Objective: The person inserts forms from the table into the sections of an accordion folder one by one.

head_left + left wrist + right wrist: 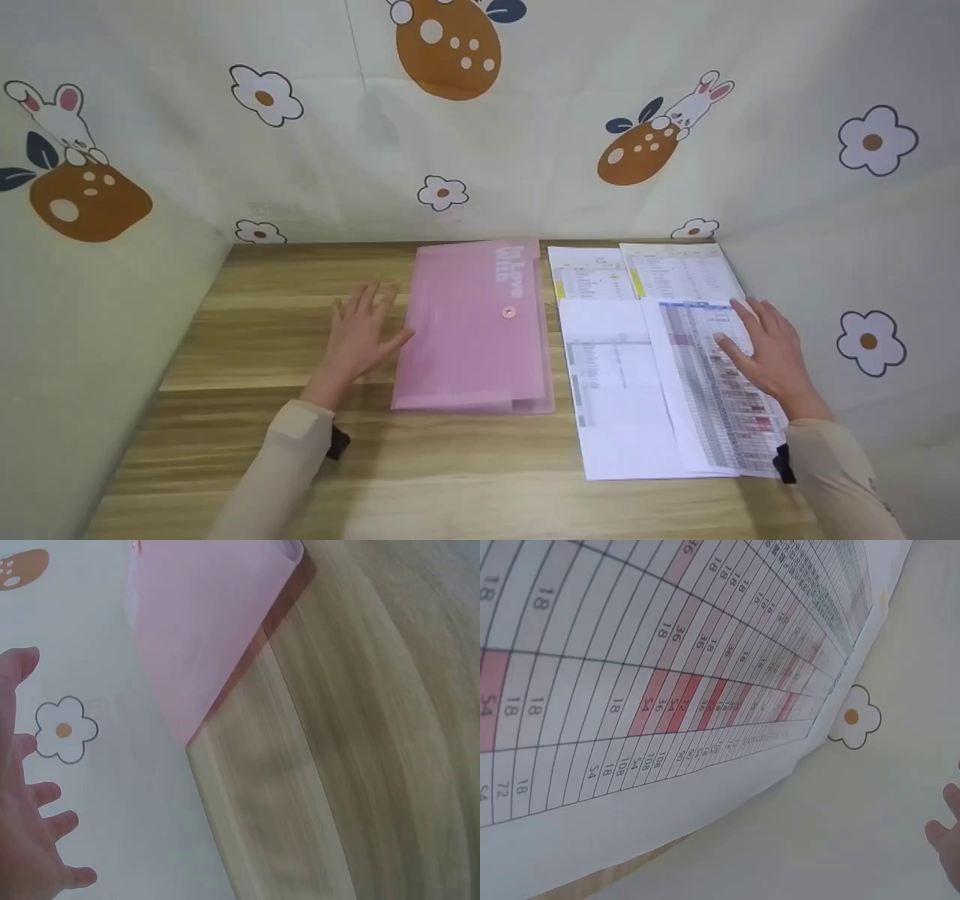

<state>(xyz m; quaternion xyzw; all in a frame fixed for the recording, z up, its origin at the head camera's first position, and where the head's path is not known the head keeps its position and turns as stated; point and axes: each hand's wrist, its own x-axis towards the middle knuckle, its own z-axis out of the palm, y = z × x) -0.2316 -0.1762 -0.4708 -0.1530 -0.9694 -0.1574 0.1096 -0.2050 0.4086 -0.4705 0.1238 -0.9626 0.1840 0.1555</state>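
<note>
The left hand [358, 334], fingers spread and gripping nothing, is over the table [247, 337], the folder [465, 337] just right of its thumb; whether they touch I cannot tell. The right hand [769, 356], also spread, is over a printed sheet [701, 390], with other papers [622, 442] left of and beyond it. Only the head view shows the folder's lettering; only the right wrist view makes the sheet's numbers, such as 54 and 108, readable.

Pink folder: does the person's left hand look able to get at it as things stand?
Probably yes. The left hand is right beside the pink folder, fingers spread and holding nothing, and the head view shows no object between them.
</note>
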